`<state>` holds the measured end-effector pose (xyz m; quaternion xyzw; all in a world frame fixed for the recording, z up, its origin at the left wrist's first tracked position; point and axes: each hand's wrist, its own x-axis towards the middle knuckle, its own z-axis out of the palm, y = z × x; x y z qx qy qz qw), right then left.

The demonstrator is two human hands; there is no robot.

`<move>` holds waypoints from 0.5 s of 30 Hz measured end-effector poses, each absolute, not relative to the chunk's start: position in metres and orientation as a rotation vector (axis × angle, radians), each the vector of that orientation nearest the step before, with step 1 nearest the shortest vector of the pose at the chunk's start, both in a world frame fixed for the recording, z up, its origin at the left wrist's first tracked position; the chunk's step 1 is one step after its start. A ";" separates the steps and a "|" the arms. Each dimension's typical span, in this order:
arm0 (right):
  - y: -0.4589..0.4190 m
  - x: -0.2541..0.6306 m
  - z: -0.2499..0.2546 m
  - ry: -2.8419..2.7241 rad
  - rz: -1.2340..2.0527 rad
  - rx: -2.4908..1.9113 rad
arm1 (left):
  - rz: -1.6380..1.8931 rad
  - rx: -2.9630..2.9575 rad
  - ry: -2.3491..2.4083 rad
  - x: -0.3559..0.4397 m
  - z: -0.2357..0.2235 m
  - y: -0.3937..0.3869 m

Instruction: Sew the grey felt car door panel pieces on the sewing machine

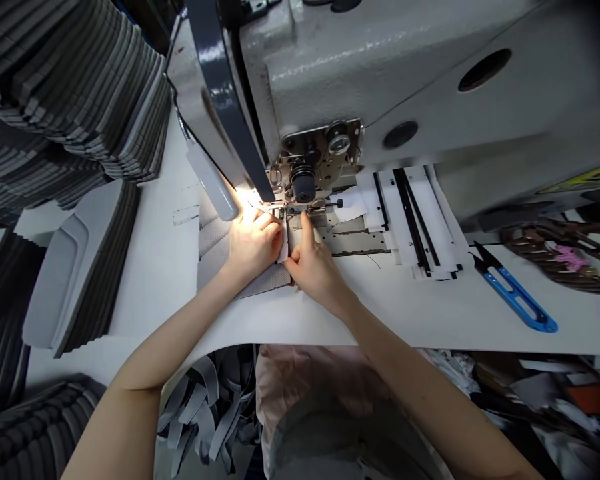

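White bench (pixel 380 320) beneath a sewing machine (pixel 320 73), grey pieces (pixel 83 267) stacked alongside! Left hand (pixel 254 245) curled down, right hand (pixel 314 268) pinching the grey padded piece (pixel 214 247) at the needle; stitching done so far is hidden.

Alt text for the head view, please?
The left hand and right hand hold gray fabric at the presser foot of an industrial sewing machine. Blue-handled thread snips lie on the white table; stacks of gray cut pieces stand at left.
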<state>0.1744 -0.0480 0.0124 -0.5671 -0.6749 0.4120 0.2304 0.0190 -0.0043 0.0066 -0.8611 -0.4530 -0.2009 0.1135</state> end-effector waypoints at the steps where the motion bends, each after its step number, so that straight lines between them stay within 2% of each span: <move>1: -0.046 0.174 0.013 -1.853 1.130 -1.569 | -0.600 -2.530 -1.328 0.019 0.006 -0.003; 8: -0.050 0.180 0.023 -2.005 1.075 -1.654 | -0.815 -2.670 -1.270 0.018 0.006 -0.022; 15: -0.056 0.183 0.027 -1.992 1.151 -1.641 | -0.785 -2.911 -1.051 0.003 0.016 -0.040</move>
